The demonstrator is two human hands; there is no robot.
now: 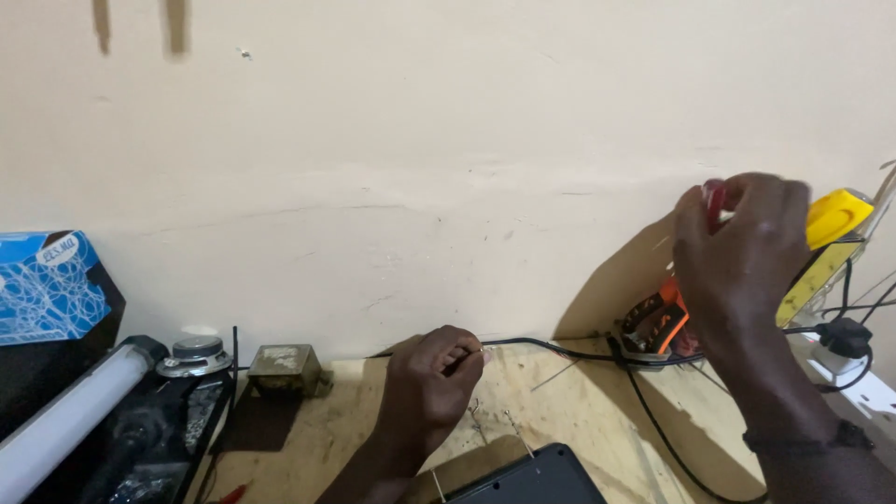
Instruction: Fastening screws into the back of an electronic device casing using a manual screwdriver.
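Observation:
My left hand rests on the wooden bench near the wall, fingers pinched on a thin wire end beside a black cable. My right hand is raised at the right, closed around a small red-handled tool. Just behind it stands a yellow device leaning against the wall. A dark flat case lies at the bottom edge between my arms.
A cream wall backs the bench. At left are a blue patterned box, a white tube lamp, a speaker magnet and a small transformer. An orange-black tool and a white power strip sit at right.

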